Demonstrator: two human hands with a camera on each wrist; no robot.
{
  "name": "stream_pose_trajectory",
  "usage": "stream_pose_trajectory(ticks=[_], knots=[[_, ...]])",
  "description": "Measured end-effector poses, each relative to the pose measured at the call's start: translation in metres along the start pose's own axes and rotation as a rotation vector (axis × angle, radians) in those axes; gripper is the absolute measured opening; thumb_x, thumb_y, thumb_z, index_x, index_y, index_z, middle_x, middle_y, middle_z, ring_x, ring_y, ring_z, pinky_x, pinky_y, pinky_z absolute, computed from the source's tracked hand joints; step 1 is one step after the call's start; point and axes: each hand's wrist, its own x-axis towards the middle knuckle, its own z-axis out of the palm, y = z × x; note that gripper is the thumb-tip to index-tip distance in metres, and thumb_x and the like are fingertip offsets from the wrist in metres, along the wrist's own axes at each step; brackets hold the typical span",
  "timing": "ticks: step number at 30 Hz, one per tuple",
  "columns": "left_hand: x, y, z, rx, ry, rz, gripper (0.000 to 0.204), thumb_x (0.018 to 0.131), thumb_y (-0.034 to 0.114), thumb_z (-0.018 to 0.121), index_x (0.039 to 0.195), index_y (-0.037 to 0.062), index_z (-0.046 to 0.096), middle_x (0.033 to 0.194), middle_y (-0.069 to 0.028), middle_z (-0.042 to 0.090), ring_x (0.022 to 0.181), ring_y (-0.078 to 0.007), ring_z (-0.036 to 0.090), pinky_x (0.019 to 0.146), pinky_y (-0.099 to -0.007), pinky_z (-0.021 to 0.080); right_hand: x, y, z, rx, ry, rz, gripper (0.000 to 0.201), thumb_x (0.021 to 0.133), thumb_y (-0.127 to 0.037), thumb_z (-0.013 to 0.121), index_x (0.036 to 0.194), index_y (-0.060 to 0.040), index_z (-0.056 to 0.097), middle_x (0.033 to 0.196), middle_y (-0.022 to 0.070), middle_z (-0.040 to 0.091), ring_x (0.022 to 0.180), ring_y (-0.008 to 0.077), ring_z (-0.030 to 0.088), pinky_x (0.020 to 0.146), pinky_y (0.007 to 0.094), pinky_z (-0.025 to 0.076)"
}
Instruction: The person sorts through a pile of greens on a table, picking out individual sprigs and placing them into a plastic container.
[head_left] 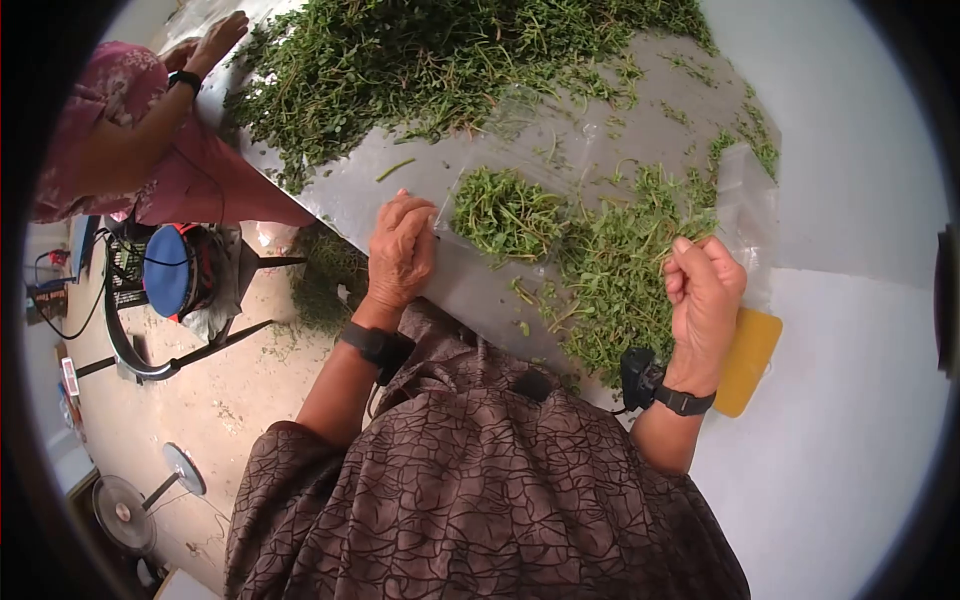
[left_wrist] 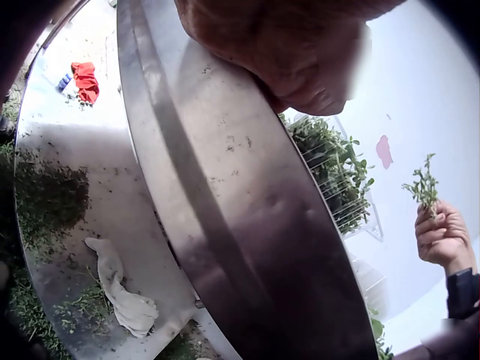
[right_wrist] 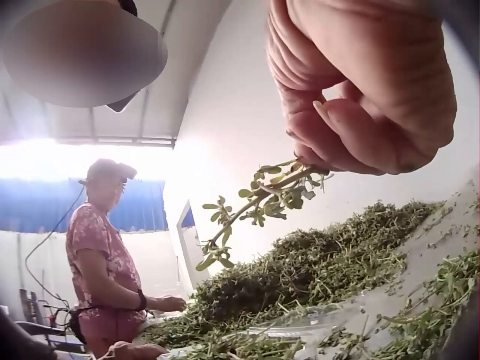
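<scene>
My right hand (head_left: pixel 706 285) is raised over the loose greens and pinches a leafy sprig (right_wrist: pixel 259 199) between thumb and fingers; in the right wrist view its small rounded leaves hang to the left. The left hand (head_left: pixel 400 250) is at the table's front edge, fingers loosely bent, with nothing seen in them. Just beside its fingertips stands a clear plastic box (left_wrist: pixel 371 223) part-filled with cut greens (head_left: pixel 510 215). Between the box and my right hand lies a loose spread of the same greens (head_left: pixel 625 275).
A large heap of greens (head_left: pixel 400 70) covers the far side of the metal table (head_left: pixel 345 185). Another person in a pink top (right_wrist: pixel 105 255) stands at the table's left end. A yellow board (head_left: pixel 750 362) lies by my right wrist. A fan (head_left: pixel 125 512) and a chair stand on the floor.
</scene>
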Motion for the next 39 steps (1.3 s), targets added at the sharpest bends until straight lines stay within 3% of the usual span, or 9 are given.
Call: stream_pose_trajectory(ticks=[6,8,12,16,18,22,24,29,39], knots=[[0.000,0.001,0.000,-0.002,0.006,0.008,0.017,0.077,-0.007,0.058,0.090,0.0022,0.061,0.093,-0.0107,0.061,0.091,-0.0341,0.058,0.098,-0.0453,0.045,-0.006,0.015,0.046,0.150,-0.075,0.004,0.017,0.087,-0.014,0.063,0.076,-0.0016,0.061,0.070,0.0068,0.065,0.057,0.0073,0.058,0.048,0.0185,0.041],[0.001,0.002,-0.001,-0.011,0.005,0.019,0.017,0.076,-0.007,0.058,0.091,0.0021,0.061,0.093,-0.0111,0.061,0.090,-0.0345,0.058,0.098,-0.0453,0.045,-0.007,0.023,0.061,0.034,-0.292,0.121,0.018,0.089,-0.016,0.062,0.088,0.0023,0.064,0.075,0.0074,0.066,0.061,0.0091,0.061,0.051,0.0198,0.045],[-0.001,0.000,-0.001,-0.002,-0.002,0.000,0.017,0.076,-0.006,0.057,0.091,0.0020,0.061,0.093,-0.0113,0.061,0.090,-0.0347,0.058,0.098,-0.0452,0.045,-0.012,0.038,0.060,-0.134,-0.287,0.112,0.023,0.091,-0.016,0.060,0.099,0.0046,0.063,0.080,0.0080,0.067,0.063,0.0098,0.062,0.052,0.0211,0.047],[0.001,0.002,-0.001,-0.024,-0.004,0.001,0.014,0.080,-0.006,0.056,0.091,0.0009,0.061,0.094,-0.0119,0.061,0.091,-0.0342,0.058,0.100,-0.0453,0.043,-0.008,0.051,0.040,-0.246,-0.154,-0.004,0.023,0.091,-0.015,0.060,0.105,0.0037,0.062,0.083,0.0080,0.067,0.069,0.0096,0.062,0.056,0.0223,0.049],[0.000,0.003,-0.002,-0.029,-0.014,-0.010,0.012,0.082,-0.005,0.055,0.091,-0.0001,0.061,0.095,-0.0125,0.062,0.092,-0.0337,0.059,0.101,-0.0455,0.042,-0.008,0.062,0.037,-0.489,-0.086,-0.301,0.023,0.087,-0.010,0.062,0.107,0.0012,0.063,0.089,0.0105,0.068,0.070,0.0144,0.064,0.061,0.0250,0.051],[0.001,0.003,-0.002,-0.041,0.008,-0.024,0.010,0.083,-0.004,0.056,0.090,0.0008,0.061,0.093,-0.0121,0.062,0.091,-0.0333,0.059,0.100,-0.0448,0.043,-0.019,0.051,0.051,-0.701,-0.093,-0.519,0.028,0.081,-0.004,0.065,0.109,-0.0018,0.064,0.102,0.0141,0.066,0.080,0.0236,0.066,0.071,0.0310,0.053],[0.001,0.004,-0.001,-0.055,0.031,-0.021,0.009,0.082,-0.002,0.058,0.090,0.0016,0.061,0.092,-0.0117,0.061,0.090,-0.0336,0.058,0.099,-0.0446,0.044,-0.020,0.049,0.055,-0.930,-0.176,-0.816,0.032,0.076,-0.003,0.067,0.109,-0.0038,0.065,0.114,0.0161,0.062,0.095,0.0306,0.062,0.083,0.0361,0.051],[0.002,0.004,-0.003,-0.063,0.030,-0.055,0.007,0.086,0.001,0.055,0.087,0.0011,0.062,0.091,-0.0118,0.061,0.090,-0.0323,0.058,0.100,-0.0449,0.043,-0.024,0.048,0.070,-0.970,-0.442,-0.883,0.043,0.074,-0.009,0.070,0.116,-0.0041,0.061,0.130,0.0112,0.053,0.123,0.0318,0.044,0.105,0.0488,0.032],[0.000,-0.004,-0.005,-0.136,0.008,-0.063,0.009,0.087,0.004,0.053,0.088,0.0008,0.062,0.091,-0.0125,0.062,0.091,-0.0320,0.058,0.100,-0.0452,0.042,-0.026,0.066,0.076,-1.042,-0.419,-0.874,0.027,0.073,-0.010,0.072,0.099,-0.0006,0.067,0.114,0.0098,0.063,0.121,0.0312,0.047,0.107,0.0497,0.030]])
